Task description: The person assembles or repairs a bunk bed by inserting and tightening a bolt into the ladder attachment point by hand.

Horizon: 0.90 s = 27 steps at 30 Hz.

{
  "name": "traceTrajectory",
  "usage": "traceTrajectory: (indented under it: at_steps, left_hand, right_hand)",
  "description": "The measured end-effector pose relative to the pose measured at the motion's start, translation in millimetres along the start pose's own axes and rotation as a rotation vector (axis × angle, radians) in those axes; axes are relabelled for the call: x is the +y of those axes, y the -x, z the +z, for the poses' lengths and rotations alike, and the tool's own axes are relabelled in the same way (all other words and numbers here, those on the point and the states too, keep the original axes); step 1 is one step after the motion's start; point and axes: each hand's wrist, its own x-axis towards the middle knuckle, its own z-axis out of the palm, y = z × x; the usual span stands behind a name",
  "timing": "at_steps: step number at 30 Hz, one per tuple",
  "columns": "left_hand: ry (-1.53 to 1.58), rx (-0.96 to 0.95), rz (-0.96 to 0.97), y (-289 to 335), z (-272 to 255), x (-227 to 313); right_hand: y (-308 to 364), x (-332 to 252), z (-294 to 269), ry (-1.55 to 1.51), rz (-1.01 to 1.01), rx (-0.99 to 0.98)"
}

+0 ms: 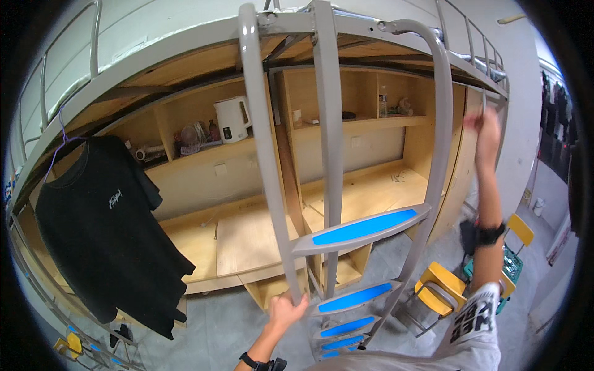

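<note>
My left hand (288, 311) is wrapped round the left grey rail of the metal ladder (265, 148), just below its top step (365, 229), which has a blue pad. My right hand (487, 128) is raised at the right, near the edge of the upper bunk frame (473, 68). Its fingers are curled and partly blurred. A thin pale metal piece (484, 101) rises from them; I cannot make out what it is. A black T-shirt (108, 216) hangs at the left on a purple hanger (64, 139).
Under the bunks stand wooden desks (247, 247) with shelves. A white electric kettle (233, 119) sits on one shelf. Yellow chairs (440, 285) and a green crate (511, 266) stand on the grey floor (229, 334). Dark clothes (554, 117) hang at the far right.
</note>
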Motion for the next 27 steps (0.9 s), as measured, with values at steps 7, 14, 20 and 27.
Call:
traceTrajectory:
  at_steps: [7,14,20,27]
  left_hand:
    - [-0.2,0.142,0.019,7.7,16.4,-16.9]
    - [-0.198,0.204,-0.033,8.2,14.6,-7.8]
    - [-0.237,0.198,-0.028,9.2,21.1,6.9]
    - [-0.288,0.197,-0.05,1.4,17.6,5.7]
  right_hand:
    - [201.5,94.4,-7.5,-0.509,0.708,-0.015]
    - [203.7,59.6,25.3,-0.085,0.631,0.055]
    - [206.7,92.8,17.4,-0.046,0.482,0.069]
    - [196.0,72.2,33.7,-0.155,0.68,0.082]
